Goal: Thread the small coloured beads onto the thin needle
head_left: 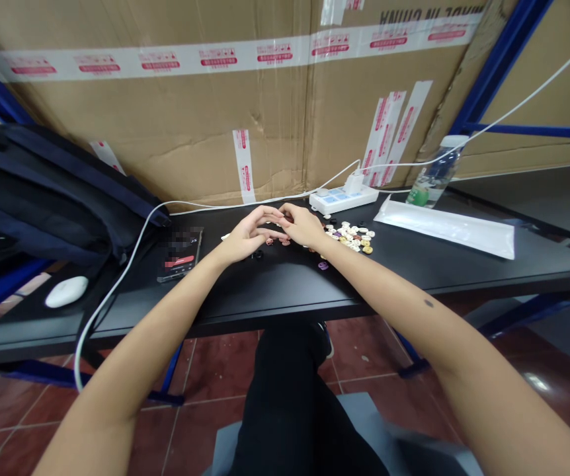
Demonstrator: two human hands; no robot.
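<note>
My left hand point(255, 230) reaches over the black tabletop, its fingers stretched out and its thumb apart from them. My right hand point(303, 227) is beside it, its fingers bent inward and slightly apart; their tips meet or overlap the left fingertips. No piece shows plainly in either hand. Under and around the hands lie small flat pieces, like buttons or charms: pinkish ones point(285, 242) below the fingers, black ones point(258, 254) nearer the front. To the right spreads a pile of cream and yellow pieces point(352, 236). One purple piece point(323, 266) lies apart. What is beneath the palms is hidden.
A white power strip point(344, 197) with a plug and cables stands behind the pile. Right of it are a long white packet point(446, 227) and a plastic bottle point(434, 173). On the left are a phone point(182, 254), a white mouse point(67, 291) and a dark backpack point(51, 192). Cardboard point(176, 125) rises behind.
</note>
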